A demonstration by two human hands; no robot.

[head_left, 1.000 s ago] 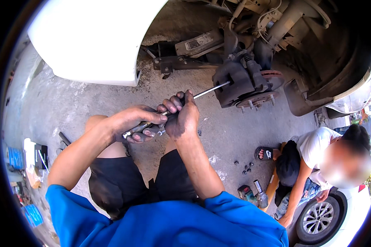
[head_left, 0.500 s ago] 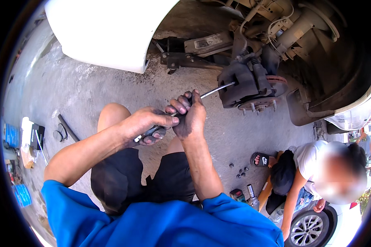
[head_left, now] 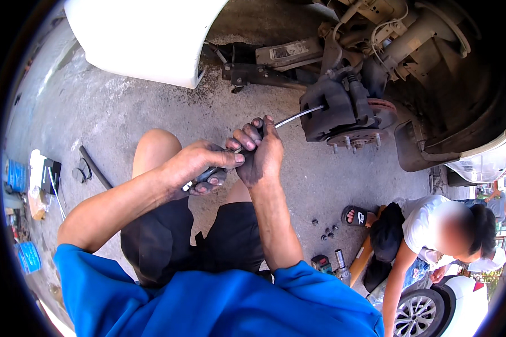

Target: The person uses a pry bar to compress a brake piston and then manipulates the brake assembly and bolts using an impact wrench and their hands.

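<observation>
Both grease-blackened hands are gripping one long screwdriver (head_left: 253,143) held out over the concrete floor (head_left: 152,118). The left hand (head_left: 199,168) is clenching round the handle end, with the thumb lying flat along the top and the fingers curling underneath. The right hand (head_left: 258,154) is wrapping the tool just ahead of it, fingers closed over the shank, the two hands touching each other. The bare metal shaft is running up and to the right from the right hand, and its tip is sitting against the near face of the dark brake caliper (head_left: 334,109); whether it is entering a gap there cannot be told. The caliper is sitting over the rusty wheel hub (head_left: 357,137), whose studs are pointing downward, inside the open wheel arch of a raised white car (head_left: 146,39). A jack (head_left: 275,62) is lying on the floor behind the caliper. The person is crouching in a blue shirt and dark shorts, one bare knee showing below the left hand. At lower right another person (head_left: 427,236) in a white shirt is bending down beside a second car's wheel (head_left: 419,317), with small dark nuts (head_left: 327,233) lying scattered on the floor nearby. A dark bar (head_left: 95,167) is lying on the floor to the left.
</observation>
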